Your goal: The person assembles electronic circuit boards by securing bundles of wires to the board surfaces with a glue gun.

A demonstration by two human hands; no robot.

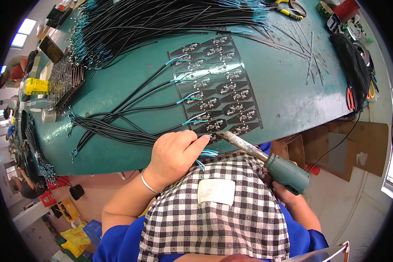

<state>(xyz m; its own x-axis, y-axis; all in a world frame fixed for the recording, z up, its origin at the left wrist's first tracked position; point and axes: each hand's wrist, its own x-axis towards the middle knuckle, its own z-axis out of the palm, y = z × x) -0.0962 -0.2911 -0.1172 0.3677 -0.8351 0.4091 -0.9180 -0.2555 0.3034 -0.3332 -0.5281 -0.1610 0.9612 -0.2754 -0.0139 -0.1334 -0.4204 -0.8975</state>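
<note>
Boards [236, 108] lie flat just beyond the fingertips of the left hand [174, 155], which pinch a cable [146, 139], apparently steadying its wires for the iron [273, 165] grasped in the right hand [286, 194].

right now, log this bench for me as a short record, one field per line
left hand: at the near end of the circuit-board panel, exact grip hidden
right hand: holding a green-handled soldering iron
iron tip: at the panel's near end
surface: green tabletop
far side: large black cable pile, yellow-and-black pliers
</note>
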